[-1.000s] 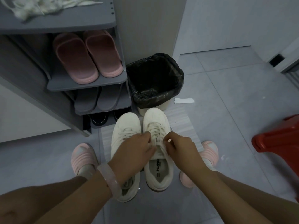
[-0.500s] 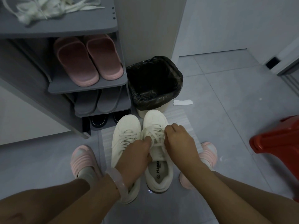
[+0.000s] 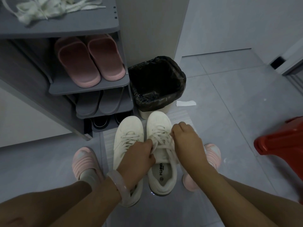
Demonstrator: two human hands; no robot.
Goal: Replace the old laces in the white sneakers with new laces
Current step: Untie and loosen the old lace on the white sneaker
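Two white sneakers stand side by side on the floor, toes away from me. The right sneaker [image 3: 158, 123] carries a white lace [image 3: 159, 140] crossing its eyelets. My left hand [image 3: 139, 158] pinches that lace near the tongue, its wrist lying over the left sneaker [image 3: 129, 128]. My right hand [image 3: 186, 141] grips the lace at the shoe's right side, fingers curled. A loose bundle of white laces [image 3: 44, 9] lies on top of the shoe rack.
A grey shoe rack [image 3: 91, 86] at left holds pink slippers [image 3: 88, 59], grey slippers and dark shoes. A bin with a black bag [image 3: 157, 82] stands just beyond the sneakers. A red stool [image 3: 282, 141] sits at right. My feet in pink slippers flank the sneakers.
My right hand has moved forward along the right sneaker toward its toe, still on the lace. My left hand stays at the tongue. The view shifted slightly downward.
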